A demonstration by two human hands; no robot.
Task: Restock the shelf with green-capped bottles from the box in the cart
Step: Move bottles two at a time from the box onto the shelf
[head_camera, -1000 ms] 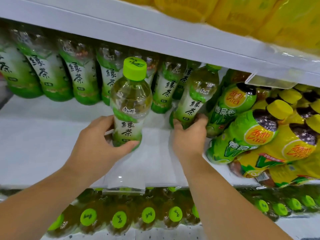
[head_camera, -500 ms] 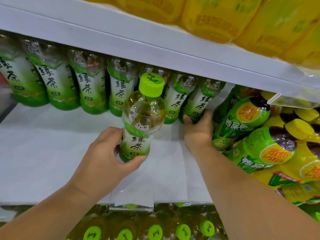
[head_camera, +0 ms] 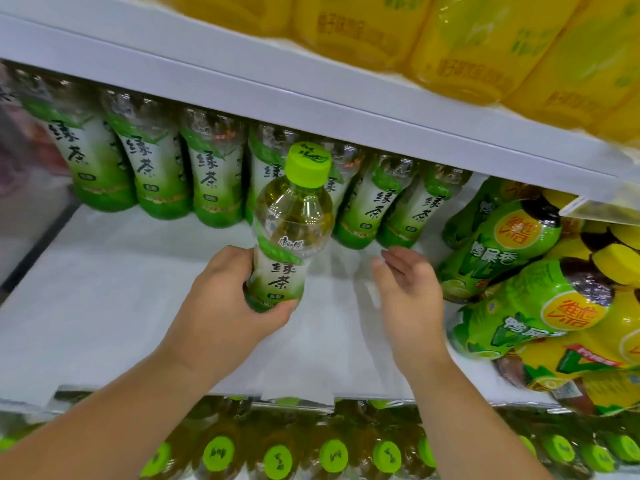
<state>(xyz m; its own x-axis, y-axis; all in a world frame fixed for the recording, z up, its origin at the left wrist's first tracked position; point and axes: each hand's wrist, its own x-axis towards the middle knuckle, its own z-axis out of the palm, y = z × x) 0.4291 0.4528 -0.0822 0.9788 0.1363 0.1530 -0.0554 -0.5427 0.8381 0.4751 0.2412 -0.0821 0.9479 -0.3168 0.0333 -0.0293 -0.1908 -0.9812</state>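
on the white metal shelf (head_camera: 104, 306), the back row of green-labelled tea bottles (head_camera: 214, 181) now ends with the one the right hand was pressing into place half a second ago, so i judge that bottle stocked. the clear green-capped plastic bottle of tea (head_camera: 292, 237) stays upright just in front of that row, with the left hand (head_camera: 221, 306) still wrapped round its lower label. the right hand (head_camera: 410, 292) has let go and hovers above the shelf, fingers loose and holding nothing, free for the next bottle.
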